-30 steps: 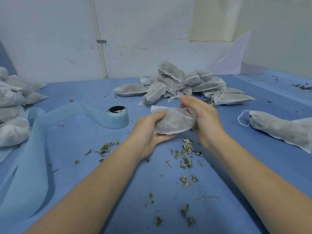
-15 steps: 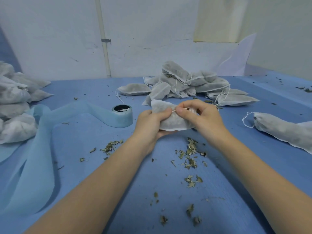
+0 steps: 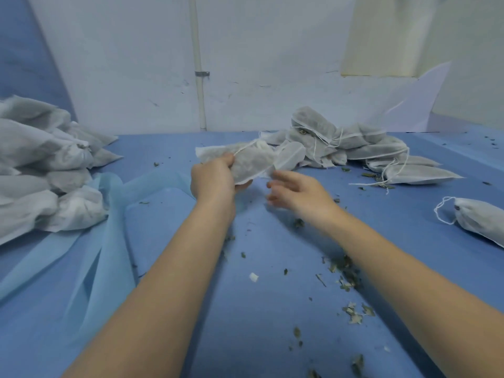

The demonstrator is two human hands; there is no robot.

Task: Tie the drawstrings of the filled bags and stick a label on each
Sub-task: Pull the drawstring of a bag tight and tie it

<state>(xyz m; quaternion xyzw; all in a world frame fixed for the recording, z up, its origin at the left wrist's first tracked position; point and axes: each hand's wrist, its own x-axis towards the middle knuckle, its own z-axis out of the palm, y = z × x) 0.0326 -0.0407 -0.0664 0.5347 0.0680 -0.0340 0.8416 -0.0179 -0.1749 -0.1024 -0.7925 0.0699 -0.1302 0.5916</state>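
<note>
One filled bag (image 3: pixel 253 163) gripped by left hand (image 3: pixel 212 181) | right hand (image 3: pixel 297 190) spread, blurred

No text, label, brand, number or sign can be read anywhere: not on the bags (image 3: pixel 253 162), the worktop (image 3: pixel 272 236) or the wall (image 3: pixel 272 64).

Filled bag (image 3: pixel 253 165) in left hand (image 3: pixel 212 181)

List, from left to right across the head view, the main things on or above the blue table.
Stack of bags at the left edge → light blue fabric strip → left hand gripping a filled bag → right hand → heap of bags → lone bag.
</note>
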